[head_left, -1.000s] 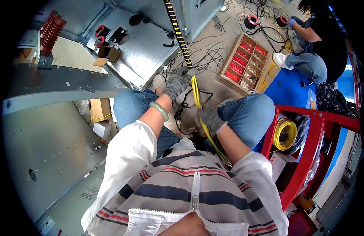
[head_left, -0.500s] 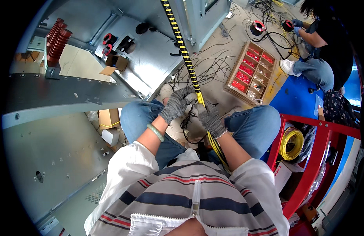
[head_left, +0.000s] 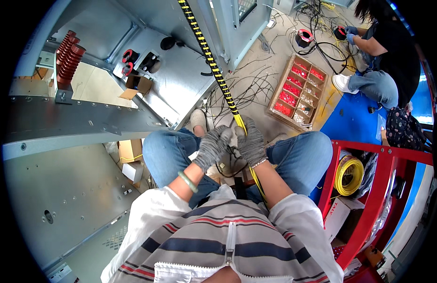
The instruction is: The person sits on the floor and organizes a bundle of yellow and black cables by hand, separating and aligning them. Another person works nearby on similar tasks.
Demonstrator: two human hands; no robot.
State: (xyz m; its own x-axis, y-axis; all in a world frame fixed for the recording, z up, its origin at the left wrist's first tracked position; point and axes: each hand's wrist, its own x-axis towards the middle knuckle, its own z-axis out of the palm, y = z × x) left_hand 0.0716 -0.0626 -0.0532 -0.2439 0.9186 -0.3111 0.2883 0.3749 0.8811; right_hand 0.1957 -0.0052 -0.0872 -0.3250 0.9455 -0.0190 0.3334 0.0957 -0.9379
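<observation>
A long bundle of yellow wires runs down between my knees, its upper length wound in black spiral wrap with yellow showing between the turns. In a grey knit glove, my right hand is closed around the wires just below where the wrap ends. More yellow wires come out under that wrist toward my lap. My left hand, gloved the same way, is curled closed just left of the bundle, thumb side toward the right hand. What its fingers hold, if anything, is hidden. Thin black strands hang below the hands.
A divided wooden box of small red and clear parts lies ahead right. Beyond it a co-worker crouches by black cables. Metal cabinet panels stand left; a red rack with a yellow wire coil stands right.
My left hand has drawn down and left from the bundle, its fingers curling in. My right hand stays on the wires. The wrapped bundle appears shifted slightly left with the view.
</observation>
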